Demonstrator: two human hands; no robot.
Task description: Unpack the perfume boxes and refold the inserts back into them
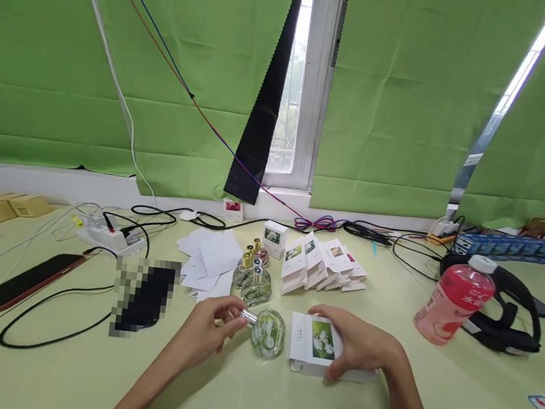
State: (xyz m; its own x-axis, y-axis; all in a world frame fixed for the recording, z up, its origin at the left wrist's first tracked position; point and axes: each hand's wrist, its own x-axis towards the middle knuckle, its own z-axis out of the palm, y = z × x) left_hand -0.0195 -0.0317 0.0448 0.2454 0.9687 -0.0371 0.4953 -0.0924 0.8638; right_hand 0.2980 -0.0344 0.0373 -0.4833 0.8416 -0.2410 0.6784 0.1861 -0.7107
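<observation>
A round glass perfume bottle [268, 335] with a pale flower design lies in front of me, its silver cap pointing left. The thumb and fingers of my left hand [209, 328] are closed on that cap. Just to the right, my right hand [358, 342] grips a white perfume box [303, 339] with a white-flower picture on its face. The box lies on the table, its left end close to the base of the bottle. Behind my left hand stand several more perfume bottles [256, 287] with gold or silver caps.
Flattened white boxes [322, 266] lean in a row behind, beside one upright box [274, 241]. White paper sheets [212, 257] lie left of the bottles. A pink drink bottle [456, 301] and black headset [509, 323] stand right. Cables, a power strip [111, 235] and phones [22, 281] occupy the left.
</observation>
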